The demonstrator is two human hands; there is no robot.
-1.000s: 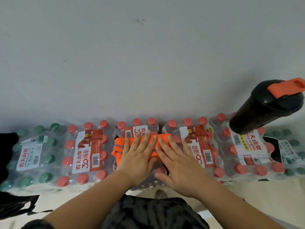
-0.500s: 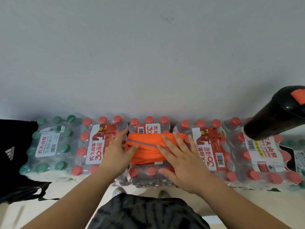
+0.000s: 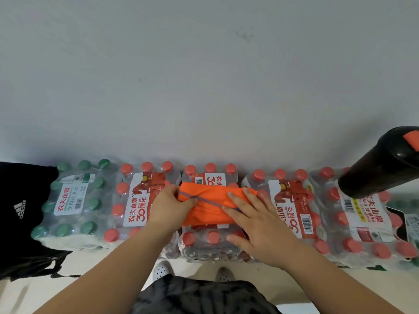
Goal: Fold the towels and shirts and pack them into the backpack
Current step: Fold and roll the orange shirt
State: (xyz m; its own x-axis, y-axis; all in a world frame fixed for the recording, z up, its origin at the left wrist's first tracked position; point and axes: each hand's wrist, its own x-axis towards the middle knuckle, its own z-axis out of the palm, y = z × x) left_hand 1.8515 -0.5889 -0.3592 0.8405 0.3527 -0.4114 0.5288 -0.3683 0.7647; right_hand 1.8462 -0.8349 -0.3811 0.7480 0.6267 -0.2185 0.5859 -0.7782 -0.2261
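A folded orange shirt (image 3: pixel 209 206) with a grey stripe lies on top of the middle pack of red-capped water bottles (image 3: pixel 210 243). My left hand (image 3: pixel 171 206) pinches the shirt's left end between thumb and fingers. Flat on the shirt's right half rests my right hand (image 3: pixel 256 223), fingers spread and pressing down. A black backpack (image 3: pixel 20 214) with a white three-stripe logo stands at the far left edge, partly out of frame.
Shrink-wrapped bottle packs line the grey wall: a green-capped pack (image 3: pixel 74 200) at left, red-capped packs (image 3: pixel 292 209) to the right. A black flask with an orange lid (image 3: pixel 383 164) stands on the far-right pack. My shoes (image 3: pixel 161 269) show on the pale floor below.
My left hand slid off the top of the shirt to its left end and closed on it. The view shifted, bringing the backpack further into frame at left.
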